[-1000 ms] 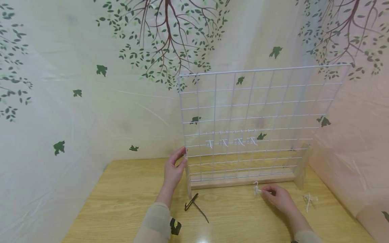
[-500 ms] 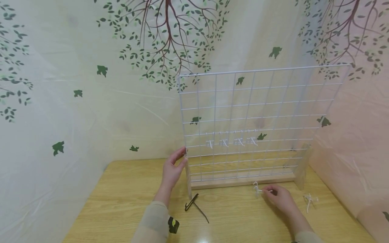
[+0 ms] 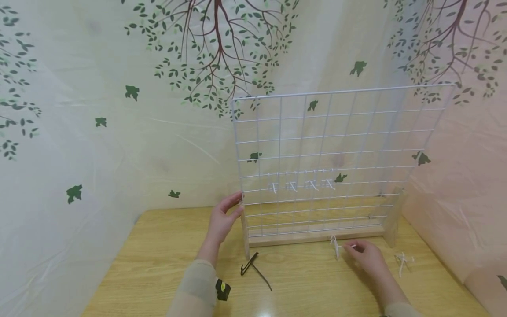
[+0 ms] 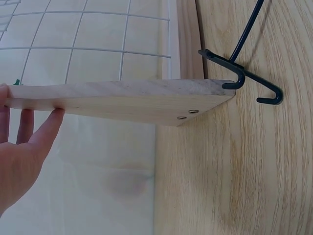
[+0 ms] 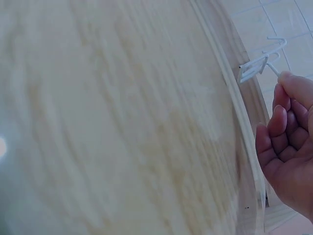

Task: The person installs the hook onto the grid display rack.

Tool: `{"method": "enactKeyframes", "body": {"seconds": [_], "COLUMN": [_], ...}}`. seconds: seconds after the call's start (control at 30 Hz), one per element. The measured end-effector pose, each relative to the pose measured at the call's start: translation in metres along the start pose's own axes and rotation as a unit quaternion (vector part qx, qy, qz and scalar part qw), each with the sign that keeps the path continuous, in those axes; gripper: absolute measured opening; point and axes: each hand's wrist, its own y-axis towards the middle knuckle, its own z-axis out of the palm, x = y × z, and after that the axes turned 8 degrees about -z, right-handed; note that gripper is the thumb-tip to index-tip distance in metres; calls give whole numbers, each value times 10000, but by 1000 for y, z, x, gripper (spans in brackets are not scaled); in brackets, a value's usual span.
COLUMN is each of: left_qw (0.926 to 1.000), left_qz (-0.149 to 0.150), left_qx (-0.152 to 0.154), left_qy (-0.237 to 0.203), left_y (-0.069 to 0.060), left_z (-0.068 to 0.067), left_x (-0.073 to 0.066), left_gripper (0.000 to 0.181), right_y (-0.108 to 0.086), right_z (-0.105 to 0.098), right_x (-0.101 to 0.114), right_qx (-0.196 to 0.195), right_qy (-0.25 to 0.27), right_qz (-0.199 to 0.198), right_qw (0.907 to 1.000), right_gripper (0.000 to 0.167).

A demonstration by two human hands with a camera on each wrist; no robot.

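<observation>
My left hand (image 3: 222,218) holds the top of the wooden side board (image 4: 122,100) of a stand, thumb and fingers on either face. That stand carries an upright white wire grid panel (image 3: 303,93). In front of its lower wooden rail, my right hand (image 3: 366,257) pinches a white wire display hook (image 5: 254,66) by its prong between thumb and fingertips. The hook's bent ends point up, just off the rail. Several similar white hooks (image 3: 312,185) hang in a row on the middle of the grid.
A black wire hook (image 3: 250,263) lies on the wood-grain table (image 3: 158,255) near the stand's left foot. More white hooks (image 3: 402,263) lie to the right of my right hand. A leaf-printed curtain (image 3: 119,154) stands behind and beside the table.
The white hook in my right hand has turned a little, while that hand stays nearly in place. My left forearm has shifted slightly left, its fingers still on the board.
</observation>
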Motion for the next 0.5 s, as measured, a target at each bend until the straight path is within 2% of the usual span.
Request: {"method": "enactKeyframes", "body": {"seconds": [0.3, 0.5], "left_qw": [9998, 9995], "left_qz": [-94, -91], "left_qx": [143, 263], "left_qy": [-92, -155], "left_y": [1, 1], "left_z": [-2, -5], "left_x": [-2, -3], "left_gripper": [41, 42], "right_y": [-5, -7], "right_z": [-6, -10], "right_x": [8, 14], "right_qx": [-80, -265], "right_qy": [357, 359], "right_qz": [381, 471], "right_qw": [9986, 9979], "right_gripper": [36, 43]}}
